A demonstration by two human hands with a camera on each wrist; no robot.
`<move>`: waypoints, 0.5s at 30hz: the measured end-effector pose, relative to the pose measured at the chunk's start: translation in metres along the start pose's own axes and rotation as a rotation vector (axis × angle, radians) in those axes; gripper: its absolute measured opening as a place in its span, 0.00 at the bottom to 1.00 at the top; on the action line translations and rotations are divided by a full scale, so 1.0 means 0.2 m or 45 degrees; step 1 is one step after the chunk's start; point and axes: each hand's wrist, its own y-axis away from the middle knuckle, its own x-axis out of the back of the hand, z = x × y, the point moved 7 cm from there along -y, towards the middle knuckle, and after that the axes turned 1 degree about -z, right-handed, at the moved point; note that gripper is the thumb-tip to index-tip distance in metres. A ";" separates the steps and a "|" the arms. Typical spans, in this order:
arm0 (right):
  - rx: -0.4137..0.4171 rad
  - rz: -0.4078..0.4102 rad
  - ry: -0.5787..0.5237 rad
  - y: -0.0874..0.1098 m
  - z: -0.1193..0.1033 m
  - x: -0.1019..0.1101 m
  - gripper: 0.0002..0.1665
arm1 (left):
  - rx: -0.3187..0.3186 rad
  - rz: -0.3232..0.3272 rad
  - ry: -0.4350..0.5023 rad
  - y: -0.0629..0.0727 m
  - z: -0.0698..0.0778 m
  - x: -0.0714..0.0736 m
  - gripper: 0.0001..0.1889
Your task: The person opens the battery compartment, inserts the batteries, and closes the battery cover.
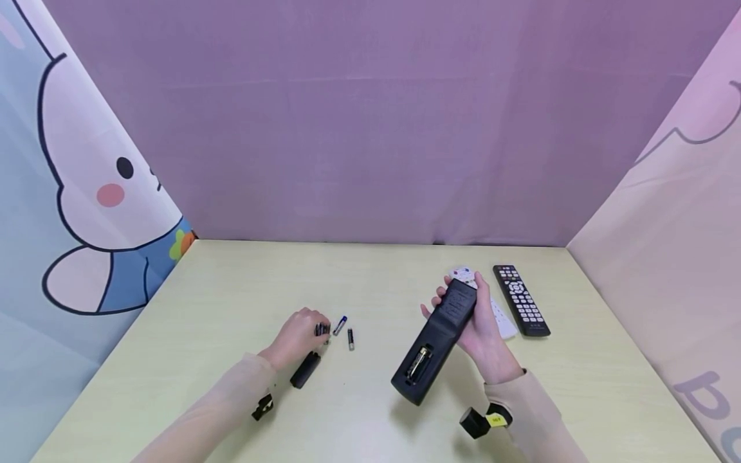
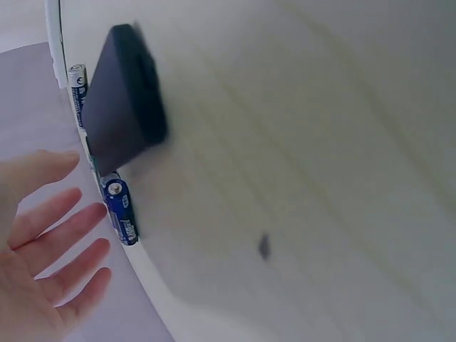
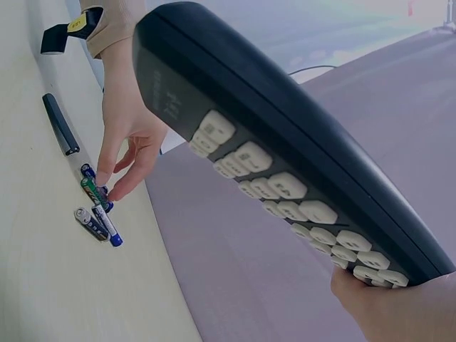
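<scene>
My right hand (image 1: 486, 337) grips a black remote control (image 1: 440, 331), its back facing up in the head view. One battery (image 1: 418, 364) sits in its uncovered compartment. White buttons show on its front in the right wrist view. To the left, my left hand (image 1: 298, 335) reaches down over several small batteries (image 1: 321, 329) on the table. In the left wrist view its fingers (image 2: 68, 231) are spread and relaxed beside a blue battery (image 2: 120, 210). A green battery (image 3: 91, 190) lies at the fingertips in the right wrist view. The black battery cover (image 1: 305, 370) rests just below that hand.
A white remote (image 1: 502, 319), partly hidden behind my right hand, lies on the table (image 1: 243, 289). Right of it is another black remote (image 1: 522, 301), buttons up. Two batteries, one blue and white (image 1: 340, 325), one dark (image 1: 350, 339), lie right of the left hand. Fabric walls enclose the table.
</scene>
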 end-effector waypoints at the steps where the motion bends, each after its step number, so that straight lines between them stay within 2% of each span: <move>1: -0.001 0.002 -0.001 0.00 0.00 0.00 0.27 | 0.001 -0.005 -0.002 0.00 0.00 0.00 0.10; 7: 0.002 0.012 -0.003 0.00 0.00 0.00 0.27 | -0.012 -0.021 -0.007 0.00 0.00 -0.02 0.11; 15: 0.004 -0.034 0.010 0.00 -0.01 0.00 0.27 | -0.002 -0.043 -0.025 -0.02 -0.01 -0.05 0.11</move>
